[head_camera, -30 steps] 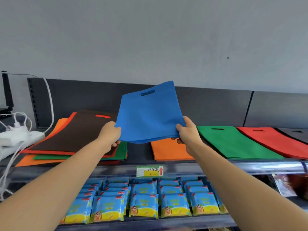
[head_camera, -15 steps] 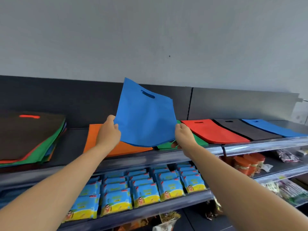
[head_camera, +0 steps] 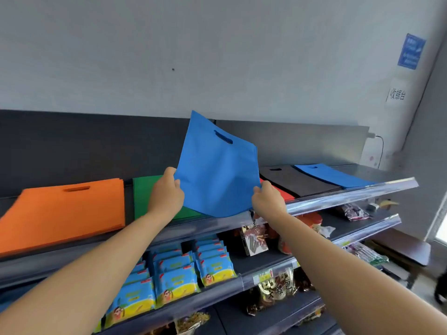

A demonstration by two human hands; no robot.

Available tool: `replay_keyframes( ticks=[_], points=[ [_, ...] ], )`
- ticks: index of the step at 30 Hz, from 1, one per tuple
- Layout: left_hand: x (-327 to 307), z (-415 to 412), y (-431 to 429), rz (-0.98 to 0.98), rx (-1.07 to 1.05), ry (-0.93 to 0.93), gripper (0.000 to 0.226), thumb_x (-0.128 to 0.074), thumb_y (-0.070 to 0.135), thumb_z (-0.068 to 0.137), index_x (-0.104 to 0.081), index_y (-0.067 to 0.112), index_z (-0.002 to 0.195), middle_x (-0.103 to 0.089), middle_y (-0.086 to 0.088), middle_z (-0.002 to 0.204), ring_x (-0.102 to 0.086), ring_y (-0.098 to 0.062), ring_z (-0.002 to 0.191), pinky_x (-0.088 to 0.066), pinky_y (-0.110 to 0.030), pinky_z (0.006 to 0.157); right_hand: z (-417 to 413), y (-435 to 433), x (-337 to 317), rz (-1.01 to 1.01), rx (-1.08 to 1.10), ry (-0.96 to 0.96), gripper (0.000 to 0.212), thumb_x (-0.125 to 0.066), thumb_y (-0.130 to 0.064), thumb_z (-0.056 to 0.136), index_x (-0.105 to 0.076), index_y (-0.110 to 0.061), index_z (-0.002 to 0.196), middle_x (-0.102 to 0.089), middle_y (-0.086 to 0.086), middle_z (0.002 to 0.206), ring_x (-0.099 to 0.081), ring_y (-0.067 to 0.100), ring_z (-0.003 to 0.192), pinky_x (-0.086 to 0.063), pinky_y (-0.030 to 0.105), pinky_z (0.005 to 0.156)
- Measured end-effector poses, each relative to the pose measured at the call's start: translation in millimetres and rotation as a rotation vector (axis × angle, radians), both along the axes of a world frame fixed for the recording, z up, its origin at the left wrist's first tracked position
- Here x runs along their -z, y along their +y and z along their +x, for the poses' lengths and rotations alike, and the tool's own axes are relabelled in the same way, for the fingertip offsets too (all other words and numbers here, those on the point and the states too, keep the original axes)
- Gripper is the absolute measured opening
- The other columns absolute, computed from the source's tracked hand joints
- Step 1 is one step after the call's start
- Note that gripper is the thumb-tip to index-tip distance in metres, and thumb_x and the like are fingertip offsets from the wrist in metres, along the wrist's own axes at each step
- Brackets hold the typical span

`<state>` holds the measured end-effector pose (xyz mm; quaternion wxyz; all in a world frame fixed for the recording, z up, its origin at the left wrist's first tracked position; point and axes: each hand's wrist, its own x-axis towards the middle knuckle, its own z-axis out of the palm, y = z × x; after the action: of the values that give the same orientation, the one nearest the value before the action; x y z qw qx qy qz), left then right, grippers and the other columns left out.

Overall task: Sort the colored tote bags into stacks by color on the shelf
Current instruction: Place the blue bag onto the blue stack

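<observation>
Along the top shelf [head_camera: 350, 193] flat stacks of tote bags lie side by side: an orange stack [head_camera: 67, 211] at the left, a green stack [head_camera: 145, 195] next to it, then a red stack [head_camera: 286, 195], a black stack [head_camera: 300, 181] and a blue stack [head_camera: 332, 175] at the far right; a dark back panel [head_camera: 84, 146] runs behind them all. The blue tote bag [head_camera: 217, 175] is held up in the air above the shelf's front edge, tilted, its cut-out handle uppermost; it hides much of the green stack and most of the red one, and the black stack lies between it and the blue stack. On the shelf below lie rows of blue-and-yellow snack packets [head_camera: 176, 279] and a brown packet [head_camera: 256, 238] leaning upright; a thin cable [head_camera: 381, 151] hangs on the wall at the right.

Both arms reach forward and up; the left hand [head_camera: 167, 192] pinches the bag's left edge, thumb on the near face, knuckles towards the camera; the right hand [head_camera: 267, 201] grips the lower right corner, fingers curled round the edge; the hands are apart, with the bag's width between them.

A white paper sign [head_camera: 396, 94] on the wall reads 收银台; a blue sign [head_camera: 411, 50] above it carries white writing too blurred to read; the print on the packets is too small to make out.
</observation>
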<state>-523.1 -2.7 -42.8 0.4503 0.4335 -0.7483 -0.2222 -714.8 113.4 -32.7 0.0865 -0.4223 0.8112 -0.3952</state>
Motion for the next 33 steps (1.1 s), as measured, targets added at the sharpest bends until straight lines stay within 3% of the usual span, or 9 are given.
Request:
replay_keyframes(
  ticks=[3, 8, 14, 20, 24, 33],
  points=[
    [-2, -46, -9, -0.006, 0.059, 0.004, 0.025, -0.030, 0.006, 0.099, -0.046, 0.013, 0.116, -0.049, -0.011, 0.074, -0.033, -0.019, 0.053, -0.025, -0.030, 0.050, -41, 0, 3, 0.033, 0.053, 0.067, 0.016, -0.034, -0.017, 0.097, -0.045, -0.008, 0.105, -0.058, 0.007, 0.090, -0.066, 0.028, 0.080, -0.050, 0.037, 0.069],
    [-3, -125, -31, -0.027, 0.129, 0.009, 0.026, -0.030, 0.008, 0.099, -0.046, 0.013, 0.118, -0.058, -0.018, 0.084, -0.037, -0.020, 0.055, -0.028, -0.033, 0.051, -113, -6, 4, 0.052, 0.152, 0.112, 0.014, -0.035, -0.015, 0.097, -0.045, -0.009, 0.105, -0.055, 0.006, 0.094, -0.063, 0.029, 0.085, -0.049, 0.036, 0.070],
    [-4, -217, -48, -0.020, 0.206, -0.017, 0.024, -0.031, 0.006, 0.098, -0.047, 0.013, 0.115, -0.052, -0.010, 0.075, -0.037, -0.019, 0.053, -0.027, -0.031, 0.050, -194, -9, 0, 0.065, 0.235, 0.127, 0.026, -0.036, -0.007, 0.091, -0.045, -0.009, 0.116, -0.056, 0.006, 0.094, -0.060, 0.029, 0.085, -0.053, 0.040, 0.073],
    [-5, -304, -52, -0.028, 0.252, -0.044, 0.023, -0.032, 0.008, 0.097, -0.047, 0.011, 0.114, -0.053, -0.005, 0.079, -0.043, -0.019, 0.059, -0.032, -0.031, 0.054, -276, -7, 4, 0.028, 0.311, 0.156, 0.020, -0.036, -0.007, 0.093, -0.042, -0.007, 0.111, -0.049, 0.001, 0.079, -0.053, 0.026, 0.077, -0.039, 0.033, 0.061],
    [-1, -362, -45, -0.023, 0.264, -0.058, 0.018, -0.032, 0.007, 0.096, -0.047, 0.013, 0.105, -0.054, -0.007, 0.082, -0.045, -0.021, 0.062, -0.033, -0.033, 0.057, -335, -1, 10, 0.027, 0.316, 0.187, 0.020, -0.034, -0.008, 0.094, -0.042, -0.006, 0.112, -0.051, 0.005, 0.087, -0.052, 0.029, 0.081, -0.040, 0.036, 0.067],
    [9, -488, -19, 0.006, 0.175, -0.052, 0.016, -0.033, 0.012, 0.100, -0.046, 0.014, 0.108, -0.054, -0.004, 0.081, -0.045, -0.019, 0.063, -0.031, -0.031, 0.054, -468, 14, 11, 0.031, 0.238, 0.234, 0.030, -0.033, -0.008, 0.095, -0.043, -0.010, 0.123, -0.059, 0.012, 0.107, -0.053, 0.031, 0.089, -0.044, 0.038, 0.074]
  ],
)
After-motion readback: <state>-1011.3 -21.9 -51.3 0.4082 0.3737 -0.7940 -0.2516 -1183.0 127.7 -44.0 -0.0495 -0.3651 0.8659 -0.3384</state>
